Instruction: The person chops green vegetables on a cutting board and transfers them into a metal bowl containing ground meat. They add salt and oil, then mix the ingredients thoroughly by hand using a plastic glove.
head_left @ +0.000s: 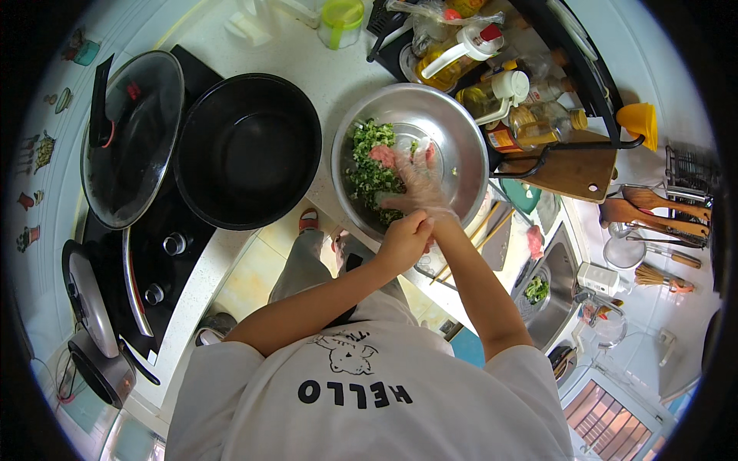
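Observation:
A wide stainless steel bowl [470, 190] stands on the counter before me. Chopped green vegetables [372, 141] lie along its left side, with pink minced meat [383, 155] among them. My right hand [420, 176], in a clear plastic glove, reaches into the bowl with its fingers spread over the meat and greens. Another bit of pink meat shows by the fingertips. At the right wrist, near the bowl's front rim, my left hand [405, 239] is bare and closed on the glove's cuff [444, 212]. The right palm is hidden from above.
Left of the bowl is a black deep pan [248, 152], beside a glass lid [135, 138] over the cooktop [190, 276]. Oil bottles [496, 95] crowd a rack at the right. Chopsticks [484, 236], a wooden cutting board [568, 167] and a sink [556, 276] lie further right.

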A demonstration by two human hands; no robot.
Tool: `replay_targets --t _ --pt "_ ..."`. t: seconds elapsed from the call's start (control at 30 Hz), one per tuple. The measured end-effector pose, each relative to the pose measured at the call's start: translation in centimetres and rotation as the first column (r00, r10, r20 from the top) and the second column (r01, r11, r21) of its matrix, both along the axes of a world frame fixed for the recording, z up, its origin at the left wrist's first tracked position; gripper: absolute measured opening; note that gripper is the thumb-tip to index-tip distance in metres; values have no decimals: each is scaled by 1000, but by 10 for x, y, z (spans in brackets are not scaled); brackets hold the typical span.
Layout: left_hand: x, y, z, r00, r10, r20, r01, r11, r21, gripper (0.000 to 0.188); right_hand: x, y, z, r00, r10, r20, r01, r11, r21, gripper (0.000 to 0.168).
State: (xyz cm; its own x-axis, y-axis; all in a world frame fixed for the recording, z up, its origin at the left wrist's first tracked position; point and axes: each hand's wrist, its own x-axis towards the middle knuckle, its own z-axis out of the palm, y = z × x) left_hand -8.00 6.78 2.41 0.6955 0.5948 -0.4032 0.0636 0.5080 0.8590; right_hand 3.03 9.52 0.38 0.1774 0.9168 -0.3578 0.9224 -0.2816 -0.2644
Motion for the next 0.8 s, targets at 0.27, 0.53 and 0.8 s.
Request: replay_targets --t 0.27,0.53,0.8 --pt "9 -16 -78 946 -32 -324 103 973 206 14 -1 3 -47 981 -101 -164 68 978 -197 72" --pt "14 -6 -21 968 201 -150 -55 754 655 14 21 -20 -34 994 -46 -97 47 999 9 95" --pt "-5 -9 -37 907 -59 -417 343 680 649 9 -1 -35 -48 947 -320 37 321 932 -168 87"
